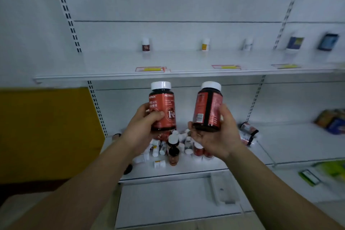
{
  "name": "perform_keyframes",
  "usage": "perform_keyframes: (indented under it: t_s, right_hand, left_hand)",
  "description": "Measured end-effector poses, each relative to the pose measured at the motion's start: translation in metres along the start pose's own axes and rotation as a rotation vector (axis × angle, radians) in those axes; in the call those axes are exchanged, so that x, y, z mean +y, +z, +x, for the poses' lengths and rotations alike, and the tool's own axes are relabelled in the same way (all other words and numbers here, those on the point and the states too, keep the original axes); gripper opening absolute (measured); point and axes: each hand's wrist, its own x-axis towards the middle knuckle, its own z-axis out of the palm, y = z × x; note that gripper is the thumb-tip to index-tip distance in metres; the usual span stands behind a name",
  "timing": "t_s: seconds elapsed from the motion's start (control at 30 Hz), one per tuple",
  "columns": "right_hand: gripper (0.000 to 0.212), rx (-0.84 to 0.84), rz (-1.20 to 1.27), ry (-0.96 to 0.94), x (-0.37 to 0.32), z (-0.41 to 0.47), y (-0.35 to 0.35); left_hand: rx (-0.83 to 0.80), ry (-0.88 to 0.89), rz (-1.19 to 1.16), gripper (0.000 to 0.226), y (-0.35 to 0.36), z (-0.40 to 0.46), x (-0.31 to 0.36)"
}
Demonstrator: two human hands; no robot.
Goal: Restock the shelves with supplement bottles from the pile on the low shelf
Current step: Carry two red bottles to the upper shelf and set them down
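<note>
Evidently mid-carry, the left hand [143,123] gripped a dark red-labelled supplement bottle with a white cap [162,107] while the right hand [214,132] curled round a matching bottle turned barcode-side out [208,107], both upright above the jumbled pile of small bottles [175,147] on the low white shelf [186,171]. Next, probably, both needed lifting onto the sparsely stocked upper white shelf [112,65] and standing labels forward.

Yellow panel [46,132] fills the left side, beside the slotted upright [97,108]. Price tags [151,69] with yellow strips lie along the front edge of the upper level. Right bay: two dark blue packs [295,43] up high, leaning; blurred orange and blue packets [330,120] mid-level; green boxes [324,172] lower down. Print unreadable.
</note>
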Motion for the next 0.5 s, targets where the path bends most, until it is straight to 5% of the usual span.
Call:
perform_keyframes:
  t_s: [0.27, 0.37, 0.5]
  right_hand:
    - [0.080, 0.047, -0.119, -0.293, -0.135, -0.100, -0.093]
    - [0.057, 0.179, -0.284, -0.382, -0.192, -0.155, -0.151]
    - [0.075, 0.349, -0.411, -0.494, -0.266, -0.232, -0.228]
  left_hand:
    - [-0.294, -0.269, -0.210, 0.057, 0.177, 0.002, -0.022]
    - [-0.421, -0.279, -0.185, 0.046, 0.273, 0.000, -0.051]
    - [-0.557, -0.271, -0.212, 0.042, 0.403, -0.008, -0.098]
